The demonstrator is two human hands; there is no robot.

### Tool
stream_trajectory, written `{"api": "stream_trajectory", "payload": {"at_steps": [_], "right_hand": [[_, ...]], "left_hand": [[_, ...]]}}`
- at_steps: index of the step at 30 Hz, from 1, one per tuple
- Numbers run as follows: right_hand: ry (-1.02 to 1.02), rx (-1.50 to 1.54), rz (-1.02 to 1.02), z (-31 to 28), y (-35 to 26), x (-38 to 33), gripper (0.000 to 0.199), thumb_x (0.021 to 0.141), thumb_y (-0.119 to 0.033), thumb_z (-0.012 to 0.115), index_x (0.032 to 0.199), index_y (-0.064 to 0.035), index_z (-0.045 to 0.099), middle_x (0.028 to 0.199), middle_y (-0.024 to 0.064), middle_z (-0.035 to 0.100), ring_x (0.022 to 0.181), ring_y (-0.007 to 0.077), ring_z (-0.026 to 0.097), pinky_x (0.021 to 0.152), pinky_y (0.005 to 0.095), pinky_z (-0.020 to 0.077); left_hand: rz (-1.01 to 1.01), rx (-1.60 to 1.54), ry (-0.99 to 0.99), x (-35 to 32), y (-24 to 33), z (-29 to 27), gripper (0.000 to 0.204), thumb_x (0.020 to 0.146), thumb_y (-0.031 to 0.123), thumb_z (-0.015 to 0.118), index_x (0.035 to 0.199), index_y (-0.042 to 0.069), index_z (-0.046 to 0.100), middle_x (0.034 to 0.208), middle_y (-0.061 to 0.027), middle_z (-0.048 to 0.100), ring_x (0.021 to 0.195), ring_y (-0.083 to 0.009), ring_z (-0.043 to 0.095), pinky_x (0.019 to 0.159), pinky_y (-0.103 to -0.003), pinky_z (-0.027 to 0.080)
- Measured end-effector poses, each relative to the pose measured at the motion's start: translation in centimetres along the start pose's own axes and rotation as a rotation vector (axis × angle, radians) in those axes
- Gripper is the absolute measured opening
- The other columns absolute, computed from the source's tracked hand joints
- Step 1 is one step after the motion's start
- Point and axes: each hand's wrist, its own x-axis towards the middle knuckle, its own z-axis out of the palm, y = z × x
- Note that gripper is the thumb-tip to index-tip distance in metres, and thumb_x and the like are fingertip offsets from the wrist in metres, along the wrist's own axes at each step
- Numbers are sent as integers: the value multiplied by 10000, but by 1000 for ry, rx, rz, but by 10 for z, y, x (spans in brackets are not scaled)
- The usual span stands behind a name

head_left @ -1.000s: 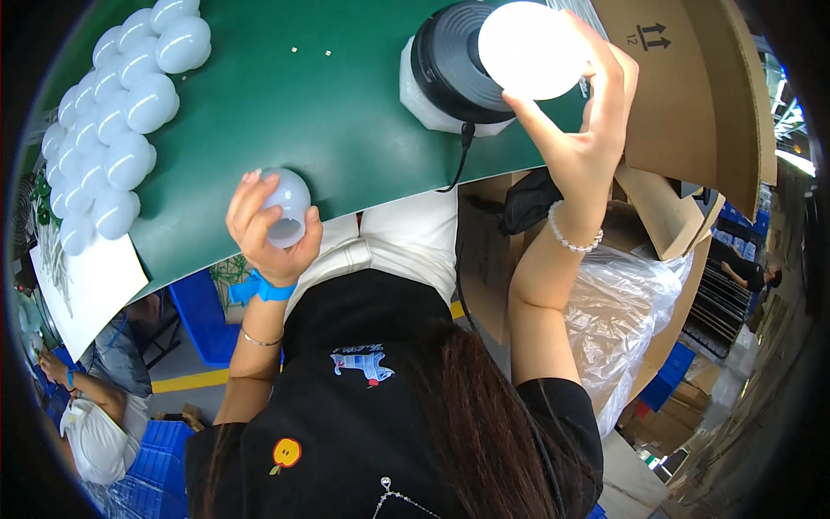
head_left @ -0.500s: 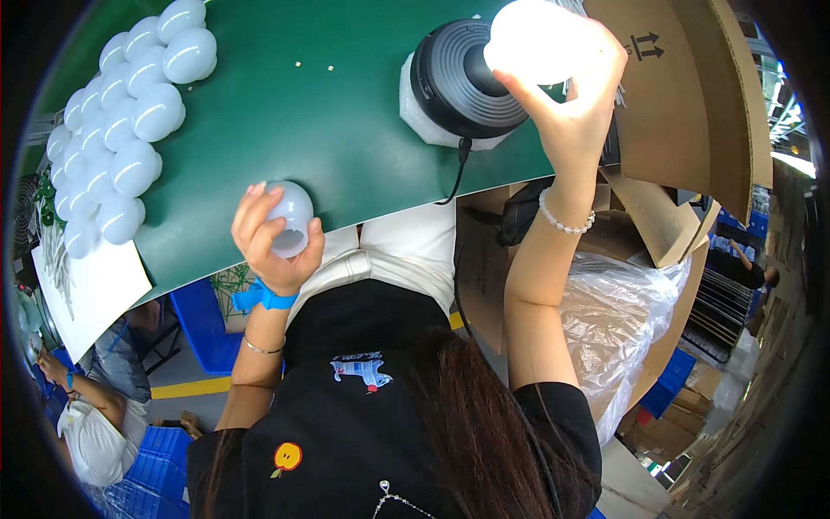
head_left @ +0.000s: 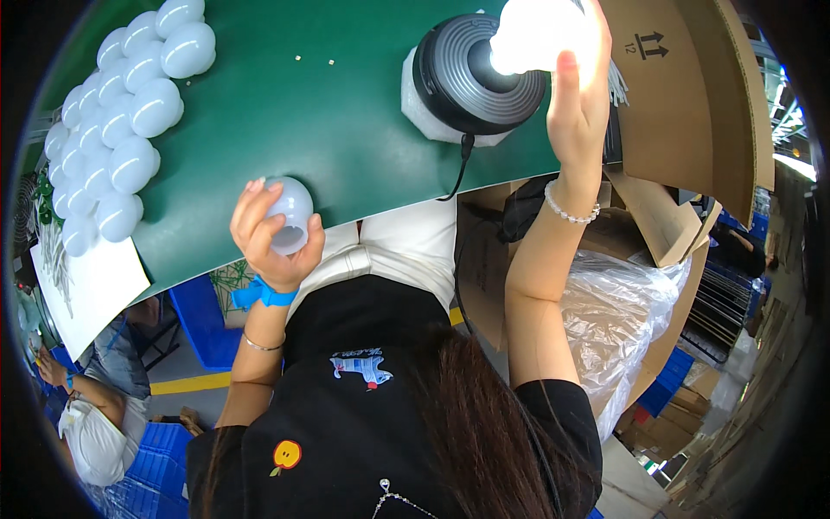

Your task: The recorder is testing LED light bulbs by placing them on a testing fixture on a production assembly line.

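My left hand (head_left: 275, 238) is closed around a hollow, milky-white globe cover (head_left: 294, 212), its round opening facing down toward me, just off the table's near edge. At the upper right, my right hand (head_left: 584, 99) grips the right side of a brightly glowing white globe (head_left: 540, 33), thumb pressed to its lower side. Glare washes out the globe's detail and some of the fingers. Its lower left meets the centre of a round black device (head_left: 445, 82) with ringed ridges; whether they are fastened I cannot tell. The device rests on a white foam pad (head_left: 413, 111).
Several milky-white globes (head_left: 134, 164) stand in rows at the left of the green table (head_left: 303, 121). A black cord (head_left: 463, 169) hangs from the device over the front edge. Cardboard boxes (head_left: 679, 112) and clear plastic wrap (head_left: 618, 303) are on the right. Another person (head_left: 99, 432) sits lower left.
My right hand has shifted and turned around the glowing globe, its thumb moving from the lower left to the lower right side. The black device has shifted slightly. My left hand stays put.
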Motion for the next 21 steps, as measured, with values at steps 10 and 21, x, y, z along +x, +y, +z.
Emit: {"api": "stream_trajectory", "payload": {"at_steps": [10, 21], "right_hand": [[-229, 39, 179, -30, -20, 8, 390, 709, -93, 675, 1056, 52, 573, 1140, 180, 552, 1091, 291, 508, 953, 352, 360], [-60, -85, -19, -13, -38, 19, 511, 620, -125, 758, 1065, 39, 566, 1120, 181, 559, 1069, 292, 512, 948, 381, 360]], "left_hand": [[5, 19, -45, 0, 2, -3, 489, 710, 37, 675, 1063, 73, 339, 1128, -180, 505, 1078, -372, 493, 928, -463, 395], [21, 0, -37, 3, 1, 0, 482, 707, 51, 686, 1054, 75, 352, 1121, -177, 515, 1069, -370, 502, 924, -463, 403]]}}
